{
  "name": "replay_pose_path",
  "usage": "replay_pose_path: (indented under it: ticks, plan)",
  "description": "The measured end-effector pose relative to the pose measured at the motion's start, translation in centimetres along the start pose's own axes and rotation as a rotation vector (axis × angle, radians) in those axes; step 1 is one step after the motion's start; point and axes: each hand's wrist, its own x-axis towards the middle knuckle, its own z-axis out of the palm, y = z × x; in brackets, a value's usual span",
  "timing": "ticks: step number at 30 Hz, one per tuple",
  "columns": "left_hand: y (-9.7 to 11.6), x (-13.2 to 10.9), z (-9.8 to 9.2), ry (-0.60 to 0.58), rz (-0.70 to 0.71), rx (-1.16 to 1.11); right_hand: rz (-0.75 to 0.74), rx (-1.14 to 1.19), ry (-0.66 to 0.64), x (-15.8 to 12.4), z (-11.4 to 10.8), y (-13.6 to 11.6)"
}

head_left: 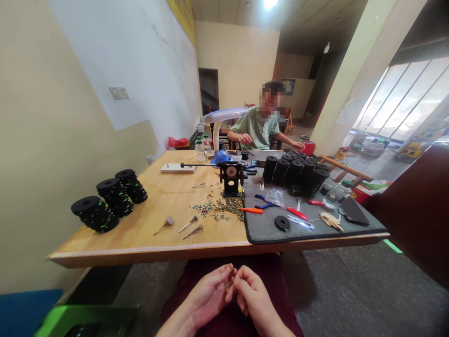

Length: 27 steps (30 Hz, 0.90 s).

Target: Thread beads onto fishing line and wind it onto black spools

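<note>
Over my lap, just below the table's front edge, my two hands meet at the fingertips. My left hand (212,292) is turned palm up, with thumb and fingers drawn together at their tips. Beside it, touching or nearly so, my right hand (255,296) is closed in a pinch. Whatever sits between the fingertips is too small to make out. Nearest on the wooden table (140,234) lie small brush-like bundles of fine strands, one of them (194,230) close to the edge. Behind them spreads a heap of tiny metallic and coloured pieces (228,206).
A black hand-cranked device (231,180) stands mid-table before a blue-based lamp (220,157). Black foam spools (96,213) stand left; more spools (296,171) crowd the grey mat (259,231), with pliers (264,202), tweezers (300,221) and a foam disc (282,223). Another person (257,128) sits opposite.
</note>
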Motion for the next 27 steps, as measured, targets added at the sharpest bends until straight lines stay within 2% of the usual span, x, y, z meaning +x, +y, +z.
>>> replay_pose_path:
  ticks: [5,10,17,27]
  plan:
    - [-0.07,-0.06,0.00,-0.014,0.021,0.026,-0.005,-0.001,-0.003,-0.04,-0.01,0.00]
    - [-0.14,-0.13,0.17,-0.116,0.051,0.081,-0.005,0.009,-0.010,0.05,-0.01,0.03]
    - [-0.18,-0.41,0.39,-0.097,0.154,0.224,0.005,0.005,-0.011,0.01,-0.08,-0.39]
    - [-0.89,-0.37,0.59,-0.170,0.256,0.362,0.044,0.063,-0.031,0.46,-0.13,-0.35]
